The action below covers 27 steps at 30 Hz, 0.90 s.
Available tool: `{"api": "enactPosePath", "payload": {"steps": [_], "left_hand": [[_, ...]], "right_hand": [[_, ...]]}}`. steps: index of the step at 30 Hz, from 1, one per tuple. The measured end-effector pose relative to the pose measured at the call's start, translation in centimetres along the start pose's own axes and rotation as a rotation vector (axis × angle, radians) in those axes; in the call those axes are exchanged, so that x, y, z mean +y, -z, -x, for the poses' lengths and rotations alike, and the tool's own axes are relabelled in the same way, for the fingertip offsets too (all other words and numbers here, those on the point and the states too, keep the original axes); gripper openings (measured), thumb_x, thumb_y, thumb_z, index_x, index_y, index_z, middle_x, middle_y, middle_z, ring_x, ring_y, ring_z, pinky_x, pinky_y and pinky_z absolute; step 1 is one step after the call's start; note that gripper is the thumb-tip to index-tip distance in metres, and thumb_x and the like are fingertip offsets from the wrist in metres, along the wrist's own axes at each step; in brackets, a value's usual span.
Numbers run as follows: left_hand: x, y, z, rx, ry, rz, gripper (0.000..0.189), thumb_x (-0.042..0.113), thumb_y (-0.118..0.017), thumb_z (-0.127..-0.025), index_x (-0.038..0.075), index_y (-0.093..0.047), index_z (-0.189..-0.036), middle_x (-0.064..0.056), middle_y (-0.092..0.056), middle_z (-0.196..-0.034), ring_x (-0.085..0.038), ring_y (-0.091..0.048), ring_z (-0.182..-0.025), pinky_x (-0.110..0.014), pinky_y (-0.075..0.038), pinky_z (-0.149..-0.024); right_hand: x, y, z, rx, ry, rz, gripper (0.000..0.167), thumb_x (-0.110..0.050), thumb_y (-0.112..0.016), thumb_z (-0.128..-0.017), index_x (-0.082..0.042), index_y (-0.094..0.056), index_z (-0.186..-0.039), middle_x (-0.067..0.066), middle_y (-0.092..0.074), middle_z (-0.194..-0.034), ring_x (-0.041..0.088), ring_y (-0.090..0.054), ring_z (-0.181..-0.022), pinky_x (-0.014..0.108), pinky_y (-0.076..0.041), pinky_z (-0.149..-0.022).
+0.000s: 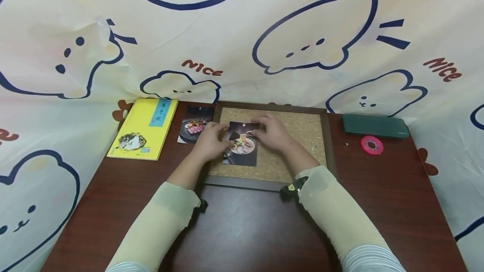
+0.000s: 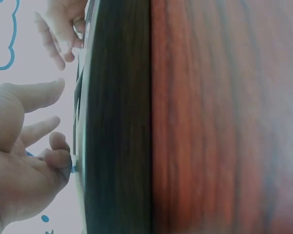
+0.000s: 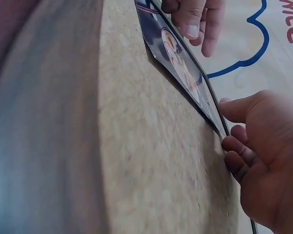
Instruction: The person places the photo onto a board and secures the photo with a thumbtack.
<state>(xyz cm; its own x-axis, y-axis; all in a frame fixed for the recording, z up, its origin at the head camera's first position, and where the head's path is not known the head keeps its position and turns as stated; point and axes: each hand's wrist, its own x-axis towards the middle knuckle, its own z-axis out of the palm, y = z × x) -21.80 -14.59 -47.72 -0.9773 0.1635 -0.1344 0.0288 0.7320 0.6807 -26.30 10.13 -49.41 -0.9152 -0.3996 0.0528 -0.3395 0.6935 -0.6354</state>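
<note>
A photo of a bowl of noodles (image 1: pixel 243 147) lies over the left part of a framed cork board (image 1: pixel 287 154). My left hand (image 1: pixel 211 141) is at the photo's left edge, its thumb apart from the fingers. In the left wrist view, this hand (image 2: pixel 31 151) has loosely bent fingers and a thumb standing off the photo. My right hand (image 1: pixel 273 132) pinches the upper right edge of the photo. The right wrist view has its thumb and bent fingers (image 3: pixel 237 155) at the corner of the photo (image 3: pixel 180 63), whose near edge stands slightly off the cork.
Left of the board are a second food photo (image 1: pixel 194 127) and a yellow book (image 1: pixel 141 131). To the right lie a green case (image 1: pixel 374 126), a pink ring-shaped roll (image 1: pixel 372 145) and a tiny metallic piece (image 1: pixel 346 144). A patterned cloth (image 1: pixel 234 45) hangs behind the table.
</note>
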Motion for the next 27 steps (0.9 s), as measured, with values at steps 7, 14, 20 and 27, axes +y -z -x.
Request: {"api": "enactPosePath", "payload": {"steps": [7, 14, 20, 27], "left_hand": [[-1.0, 0.9, 1.0, 0.057, -0.035, -0.006, 0.059, 0.024, -0.080, -0.090, 0.010, -0.061, -0.144, -0.017, -0.051, -0.136, -0.033, -0.056, -0.112, -0.052, -0.048, -0.094], [-1.5, 1.8, 1.8, 0.090, -0.042, -0.010, 0.054, 0.028, -0.079, -0.092, 0.010, -0.063, -0.141, -0.016, -0.053, -0.135, -0.031, -0.059, -0.101, -0.047, -0.051, -0.081], [-2.4, 2.6, 2.3, 0.111, -0.017, -0.040, 0.050, 0.029, -0.079, -0.093, 0.011, -0.065, -0.138, -0.018, -0.052, -0.141, -0.036, -0.058, -0.117, -0.055, -0.050, -0.094], [-3.6, 3.6, 2.4, 0.174, -0.013, -0.070, 0.048, 0.027, -0.076, -0.094, 0.009, -0.066, -0.138, -0.021, -0.052, -0.140, -0.042, -0.045, -0.132, -0.063, -0.038, -0.106]], "right_hand": [[-0.1, 0.8, 1.8, 0.014, 0.003, -0.035, 0.044, -0.023, -0.071, -0.097, -0.010, -0.063, -0.139, 0.012, -0.054, -0.145, 0.032, -0.057, -0.123, 0.051, -0.045, -0.107], [0.4, 2.0, 4.0, 0.001, -0.042, -0.041, 0.051, -0.029, -0.071, -0.099, -0.017, -0.058, -0.147, 0.006, -0.049, -0.152, 0.029, -0.057, -0.126, 0.052, -0.044, -0.108], [0.9, 3.1, 5.7, 0.008, -0.037, -0.038, 0.047, -0.024, -0.071, -0.099, -0.012, -0.061, -0.143, 0.013, -0.049, -0.152, 0.034, -0.057, -0.127, 0.054, -0.044, -0.108], [2.1, 4.3, 7.2, 0.040, -0.026, -0.015, 0.044, -0.023, -0.070, -0.100, -0.009, -0.062, -0.141, 0.014, -0.052, -0.148, 0.036, -0.056, -0.128, 0.055, -0.044, -0.107]]}}
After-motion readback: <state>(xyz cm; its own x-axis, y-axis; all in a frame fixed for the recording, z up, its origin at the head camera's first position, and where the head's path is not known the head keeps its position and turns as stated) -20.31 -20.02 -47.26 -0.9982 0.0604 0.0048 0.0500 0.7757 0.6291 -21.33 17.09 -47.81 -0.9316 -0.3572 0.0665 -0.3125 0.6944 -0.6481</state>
